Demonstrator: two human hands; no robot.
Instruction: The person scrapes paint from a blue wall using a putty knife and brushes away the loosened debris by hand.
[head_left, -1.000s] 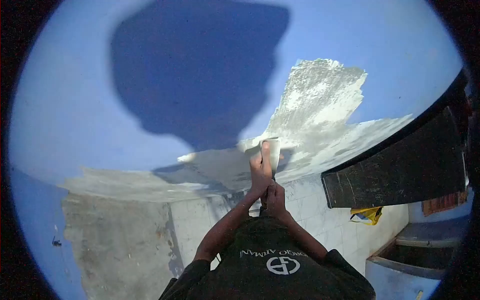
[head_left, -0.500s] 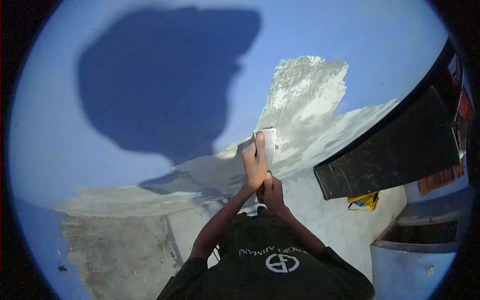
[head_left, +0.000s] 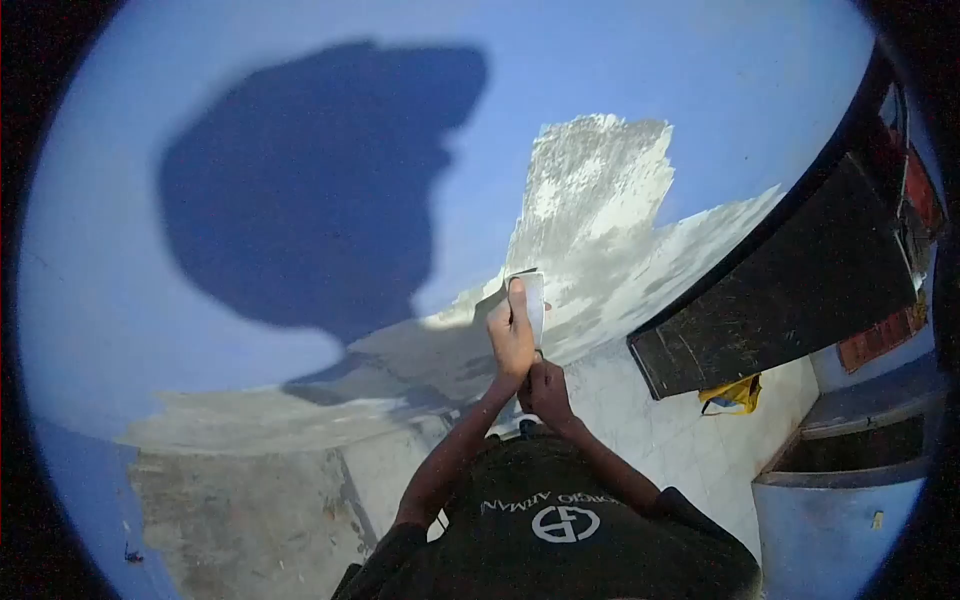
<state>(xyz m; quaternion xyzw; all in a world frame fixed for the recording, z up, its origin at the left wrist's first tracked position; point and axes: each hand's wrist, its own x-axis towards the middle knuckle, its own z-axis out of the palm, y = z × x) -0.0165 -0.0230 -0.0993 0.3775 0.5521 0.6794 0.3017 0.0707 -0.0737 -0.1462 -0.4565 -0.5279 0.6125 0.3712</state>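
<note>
1. Far left, a blue wall (head_left: 90,250) carries the person's shadow (head_left: 300,200). Below it, a bare grey patch (head_left: 240,510) of unpainted surface runs to the bottom of the frame.
2. At centre, the left hand (head_left: 512,335) lies on the face of a pale scraper blade (head_left: 535,300). The forefinger stretches up along the blade and the other fingers curl at its neck, pressing it flat to the wall.
3. Just beneath and touching it, the right hand (head_left: 548,390) is clenched round the tool's handle, which its fingers almost wholly hide.
4. The step in hand appears to be a spreading stroke, with pale filler drawn over the blue paint. The blade sits at the coat's upper edge, where filler meets blue.
5. A further pass would call for firm, even pressure from both hands and a steady blade angle, so that the edge feathers out rather than ridges.
6. Right of the blade, the filler coat (head_left: 590,210) looks whitish-grey, streaky and uneven, and rises to a ragged peak against the blue.
7. Farther right, a dark slab (head_left: 780,300) juts from the wall. A yellow object (head_left: 735,393) hangs below it, white tiles (head_left: 680,440) lie beneath, and a blue basin (head_left: 840,520) stands at the frame's edge.
</note>
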